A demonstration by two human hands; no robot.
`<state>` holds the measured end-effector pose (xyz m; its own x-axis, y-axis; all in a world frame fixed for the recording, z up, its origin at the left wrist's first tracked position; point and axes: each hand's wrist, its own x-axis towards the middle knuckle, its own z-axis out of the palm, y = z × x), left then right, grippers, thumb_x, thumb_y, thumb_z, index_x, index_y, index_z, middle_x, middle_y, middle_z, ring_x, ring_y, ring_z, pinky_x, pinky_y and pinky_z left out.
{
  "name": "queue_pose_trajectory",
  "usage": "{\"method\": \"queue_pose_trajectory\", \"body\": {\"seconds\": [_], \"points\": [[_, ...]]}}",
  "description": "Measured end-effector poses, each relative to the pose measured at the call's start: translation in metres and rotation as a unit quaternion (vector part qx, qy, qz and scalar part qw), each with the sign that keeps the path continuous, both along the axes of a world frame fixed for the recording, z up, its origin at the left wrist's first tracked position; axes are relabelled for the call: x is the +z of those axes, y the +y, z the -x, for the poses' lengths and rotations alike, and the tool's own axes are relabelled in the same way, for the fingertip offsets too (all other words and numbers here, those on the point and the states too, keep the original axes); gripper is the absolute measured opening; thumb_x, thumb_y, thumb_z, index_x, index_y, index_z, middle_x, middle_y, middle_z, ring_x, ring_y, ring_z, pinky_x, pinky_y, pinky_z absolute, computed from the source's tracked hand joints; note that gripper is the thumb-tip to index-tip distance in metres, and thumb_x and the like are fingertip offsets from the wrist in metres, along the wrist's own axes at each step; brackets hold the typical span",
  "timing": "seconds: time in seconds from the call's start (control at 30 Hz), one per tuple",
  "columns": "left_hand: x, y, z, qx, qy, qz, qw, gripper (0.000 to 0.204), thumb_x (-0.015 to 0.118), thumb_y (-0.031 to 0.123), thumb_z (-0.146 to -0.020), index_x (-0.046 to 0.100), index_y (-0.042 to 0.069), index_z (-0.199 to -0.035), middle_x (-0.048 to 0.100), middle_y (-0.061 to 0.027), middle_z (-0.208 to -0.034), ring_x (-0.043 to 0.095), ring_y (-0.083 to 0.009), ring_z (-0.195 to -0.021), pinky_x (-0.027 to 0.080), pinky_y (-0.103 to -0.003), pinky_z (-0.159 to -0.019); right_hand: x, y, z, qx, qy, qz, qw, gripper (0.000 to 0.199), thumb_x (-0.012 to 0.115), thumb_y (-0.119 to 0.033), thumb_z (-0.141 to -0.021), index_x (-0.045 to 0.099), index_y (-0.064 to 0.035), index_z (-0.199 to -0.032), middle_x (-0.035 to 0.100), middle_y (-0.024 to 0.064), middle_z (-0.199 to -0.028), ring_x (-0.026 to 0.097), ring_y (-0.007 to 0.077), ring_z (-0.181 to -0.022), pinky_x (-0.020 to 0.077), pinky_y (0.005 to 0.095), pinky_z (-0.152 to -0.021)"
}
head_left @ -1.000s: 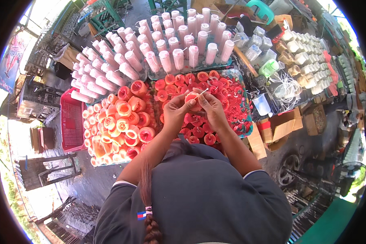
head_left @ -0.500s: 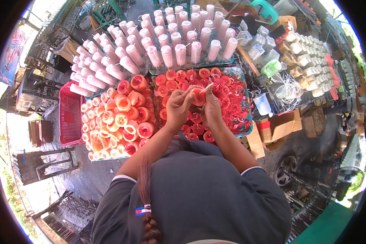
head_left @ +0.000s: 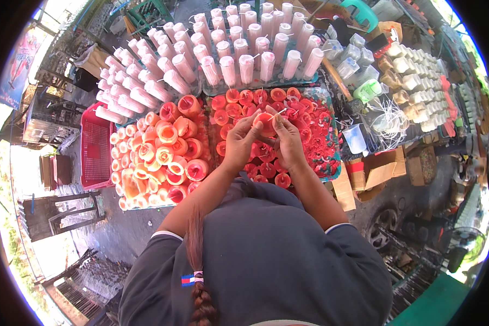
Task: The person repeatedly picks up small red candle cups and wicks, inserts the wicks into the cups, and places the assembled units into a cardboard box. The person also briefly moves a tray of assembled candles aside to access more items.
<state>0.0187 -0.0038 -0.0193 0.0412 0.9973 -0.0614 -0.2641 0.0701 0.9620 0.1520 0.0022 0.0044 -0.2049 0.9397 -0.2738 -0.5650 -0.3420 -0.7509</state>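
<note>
Centre frame: left hand [head_left: 242, 142] and right hand [head_left: 289, 142] pinch a red candle [head_left: 264, 126] | Risk: a loose grip could drop it onto the packed candles [head_left: 266, 171] below, perhaps chipping rims | Room: pink candles [head_left: 246, 68] crowd top centre; tray [head_left: 338, 169] edge bounds centre right; shirt [head_left: 288, 244] sits close beneath.

Shallow trays bear the candles; what props them up is hidden. The near right tray [head_left: 329, 96] carries upright red candles [head_left: 267, 169] packed close, with red wax scraps [head_left: 316, 157] strewn along its right side. The near left tray [head_left: 205, 141] holds a heap of orange hollow candles [head_left: 164, 154]; beyond, pink pillar candles [head_left: 246, 68] stand in rows. On the dark table [head_left: 413, 135] at right lie clear plastic containers [head_left: 348, 67], a green container [head_left: 367, 91], tangled white string [head_left: 388, 122] and rows of pale cup-shaped pieces [head_left: 413, 81].
</note>
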Motion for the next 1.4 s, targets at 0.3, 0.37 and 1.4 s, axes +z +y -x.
{"method": "queue_pose_trajectory", "body": {"seconds": [0.3,0.37,1.4], "points": [[0.003,0.005,0.004,0.036,-0.205,0.061,0.976,0.03,0.046,0.02,-0.097,0.056,-0.005,-0.11,0.063,-0.0128,-0.101,0.062,-0.0162,-0.092,0.05,-0.028,-0.082,-0.012,-0.007,0.009,-0.097,-0.475,-0.344,0.804,0.028,0.05,-0.016,-0.094,0.059,0.0011,-0.114,0.057,0.0109,-0.082,0.057,0.0225,-0.077,0.0463,0.0286,-0.074],[-0.006,0.012,0.003,0.061,-0.254,0.106,0.959,0.03,0.043,0.021,-0.098,0.057,-0.005,-0.106,0.063,-0.0132,-0.1,0.062,-0.0183,-0.092,0.05,-0.03,-0.082,-0.016,-0.006,0.009,-0.104,-0.49,-0.352,0.791,0.026,0.05,-0.015,-0.094,0.061,0.0017,-0.111,0.058,0.0111,-0.082,0.057,0.0222,-0.075,0.0471,0.0297,-0.073],[0.015,-0.002,0.008,0.041,0.007,0.006,0.999,0.03,0.069,0.011,-0.083,0.052,-0.001,-0.105,0.063,-0.0075,-0.095,0.061,-0.0104,-0.085,0.05,-0.023,-0.074,0.008,0.0,-0.015,0.232,-0.165,0.1,0.953,0.056,0.055,-0.051,-0.087,0.059,0.0016,-0.105,0.063,0.0071,-0.086,0.066,0.0206,-0.078,0.0557,0.0343,-0.063]]}}
